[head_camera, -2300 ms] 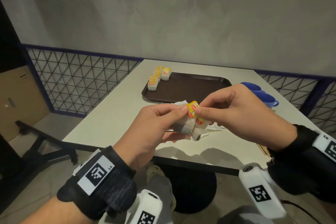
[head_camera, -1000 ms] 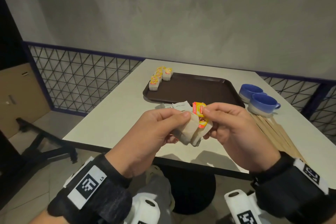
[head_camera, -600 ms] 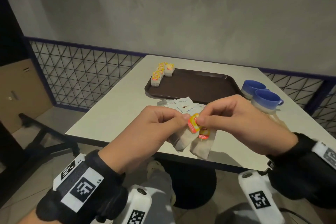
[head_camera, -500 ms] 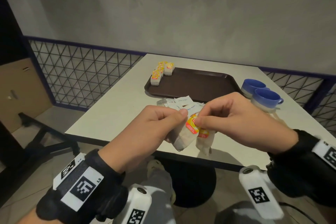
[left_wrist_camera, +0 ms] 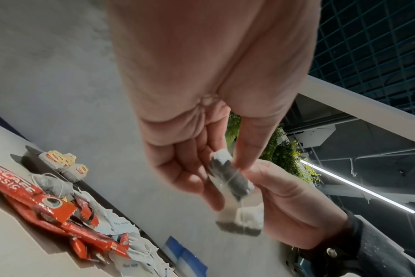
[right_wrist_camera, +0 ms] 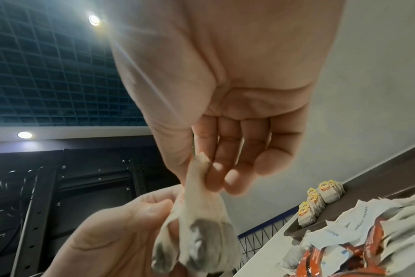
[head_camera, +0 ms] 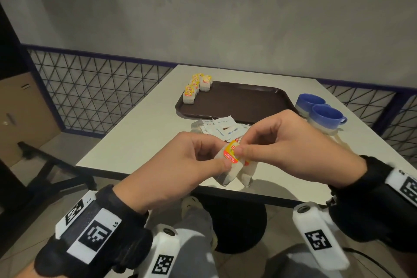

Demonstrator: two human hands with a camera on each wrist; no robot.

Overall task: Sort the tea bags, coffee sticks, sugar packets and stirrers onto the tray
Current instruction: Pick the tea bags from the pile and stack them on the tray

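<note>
Two white tea bags [head_camera: 230, 172] with red-yellow tags [head_camera: 230, 154] hang together above the table's near edge. My left hand [head_camera: 222, 156] pinches one bag [left_wrist_camera: 228, 174] between thumb and fingers. My right hand [head_camera: 242, 148] pinches the top of the bags [right_wrist_camera: 201, 234] at the tags. A brown tray [head_camera: 243, 101] lies further back, with several tea bags [head_camera: 194, 89] lined along its left end. Between tray and hands sits a mixed pile of white sugar packets [head_camera: 223, 128] and red coffee sticks [left_wrist_camera: 47, 206]. The stirrers are mostly hidden behind my right hand.
Two blue cups [head_camera: 325, 115] stand right of the tray. A wire mesh fence [head_camera: 94, 97] runs behind and left of the table [head_camera: 135, 142]. A black table base [head_camera: 239, 225] and my knees are below the near edge.
Over the last second my right fingers moved from beside the bags onto the tags, and the two bags dropped lower and now hang down. Both hands keep their hold.
</note>
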